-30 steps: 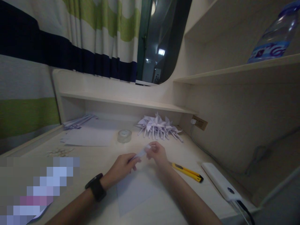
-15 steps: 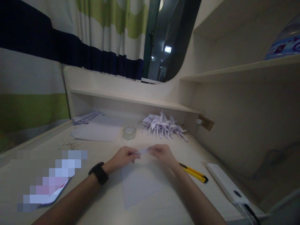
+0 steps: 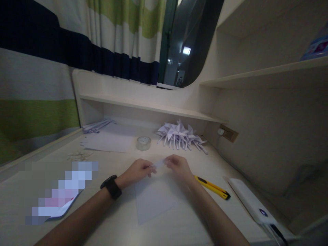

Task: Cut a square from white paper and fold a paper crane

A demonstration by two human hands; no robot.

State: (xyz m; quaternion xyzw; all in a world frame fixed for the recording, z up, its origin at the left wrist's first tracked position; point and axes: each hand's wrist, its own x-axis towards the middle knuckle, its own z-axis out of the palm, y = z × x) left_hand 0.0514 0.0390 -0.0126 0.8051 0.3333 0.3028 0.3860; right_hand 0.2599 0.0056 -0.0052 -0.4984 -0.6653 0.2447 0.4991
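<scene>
Between my hands is a small piece of white paper (image 3: 160,164), slightly blurred. My left hand (image 3: 140,172), a dark watch on its wrist, pinches the paper's left end between thumb and fingers. At the other end, my right hand (image 3: 179,168) grips it with closed fingertips. Below them a larger white paper sheet (image 3: 153,205) lies flat on the desk; my hands hide its upper part. A yellow utility knife (image 3: 212,187) rests just right of my right forearm.
Folded paper pinwheels (image 3: 179,133) are heaped at the back, beside a roll of clear tape (image 3: 143,143). Paper sheets (image 3: 110,138) and paper strips (image 3: 98,126) lie back left, small pale bits (image 3: 79,156) nearer. A phone-like object (image 3: 66,205), partly pixelated, is left; a white power strip (image 3: 251,200) right.
The view has shifted slightly, so the scene sits a little further right and higher. Both hands keep hold of the small paper, with barely any movement of the fingers.
</scene>
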